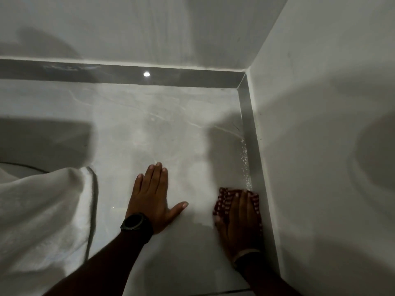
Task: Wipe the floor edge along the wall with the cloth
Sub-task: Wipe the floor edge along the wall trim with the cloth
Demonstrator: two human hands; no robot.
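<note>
A red-and-white patterned cloth (224, 199) lies on the pale glossy floor (160, 129), tight against the dark skirting strip (254, 167) of the right wall (320, 124). My right hand (239, 223) presses flat on the cloth, fingers pointing away from me, and covers most of it. My left hand (152, 197) rests open and flat on the floor to the left of it, fingers spread, with a black watch (134, 222) on the wrist. White specks of dust (245, 165) dot the floor edge just beyond the cloth.
A white bedsheet (42, 210) hangs down at the left. The back wall (149, 28) with its own dark skirting (128, 73) meets the right wall in a corner (244, 77) ahead. Shadows fall across the floor and walls.
</note>
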